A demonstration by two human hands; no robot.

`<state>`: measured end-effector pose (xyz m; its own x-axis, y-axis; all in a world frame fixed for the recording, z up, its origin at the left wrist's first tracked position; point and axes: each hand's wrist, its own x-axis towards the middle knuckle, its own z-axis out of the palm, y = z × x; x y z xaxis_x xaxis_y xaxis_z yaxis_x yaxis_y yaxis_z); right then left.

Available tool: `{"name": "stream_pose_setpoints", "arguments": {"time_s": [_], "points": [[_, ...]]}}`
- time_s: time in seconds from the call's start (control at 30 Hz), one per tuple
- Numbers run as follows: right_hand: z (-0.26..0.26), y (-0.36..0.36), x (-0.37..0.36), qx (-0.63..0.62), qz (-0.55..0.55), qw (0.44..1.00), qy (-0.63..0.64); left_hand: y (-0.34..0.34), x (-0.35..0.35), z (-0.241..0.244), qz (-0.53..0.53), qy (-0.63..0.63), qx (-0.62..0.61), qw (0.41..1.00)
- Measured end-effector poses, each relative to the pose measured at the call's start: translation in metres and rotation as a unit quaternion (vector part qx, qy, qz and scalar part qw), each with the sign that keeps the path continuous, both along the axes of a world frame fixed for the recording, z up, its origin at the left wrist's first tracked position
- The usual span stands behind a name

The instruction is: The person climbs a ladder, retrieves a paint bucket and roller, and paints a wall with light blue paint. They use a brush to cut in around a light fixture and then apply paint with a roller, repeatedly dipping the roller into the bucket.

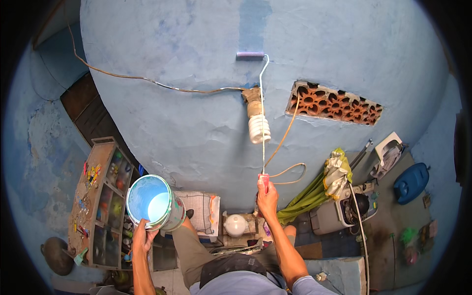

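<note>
My right hand (267, 199) grips the red handle (264, 179) of a paint roller with a long, thin metal frame. Its purple-tinted roller sleeve (250, 55) lies against the pale blue wall (191, 121), or very near it. Directly above the sleeve runs a darker blue vertical band (254, 25). My left hand (142, 236) holds a paint bucket (177, 214) by its lower rim, tilted so that its opening shows. Light blue paint (159, 207) pools inside. The roller frame passes in front of a spiral light bulb (259, 129), its socket fixed on the wall.
A brown cable (136, 77) runs across the wall to the socket. Right of it sits a terracotta vent block (337, 103). A glass-fronted cabinet (96, 206) stands left. At right are a folded green umbrella (309, 191), a washing machine (332, 217) and a blue plastic tub (411, 183).
</note>
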<state>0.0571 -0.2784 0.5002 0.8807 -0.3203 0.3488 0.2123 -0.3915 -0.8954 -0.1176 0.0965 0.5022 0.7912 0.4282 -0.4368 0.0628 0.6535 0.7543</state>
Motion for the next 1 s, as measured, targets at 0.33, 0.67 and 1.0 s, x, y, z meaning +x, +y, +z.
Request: {"name": "stream_pose_setpoints", "arguments": {"time_s": [0.33, 0.67, 1.0], "points": [[0.015, -0.024, -0.001, -0.054, -0.019, 0.998, 0.012, -0.004, 0.001, 0.005, 0.01, 0.019, 0.008, 1.0], [-0.021, -0.114, -0.031, -0.126, -0.023, 0.991, 0.043, -0.004, -0.001, 0.002, 0.025, 0.026, -0.013, 0.999], [-0.024, -0.162, 0.018, -0.21, -0.02, 0.978, -0.002, -0.005, -0.001, 0.006, 0.024, 0.038, 0.02, 0.999]]}}
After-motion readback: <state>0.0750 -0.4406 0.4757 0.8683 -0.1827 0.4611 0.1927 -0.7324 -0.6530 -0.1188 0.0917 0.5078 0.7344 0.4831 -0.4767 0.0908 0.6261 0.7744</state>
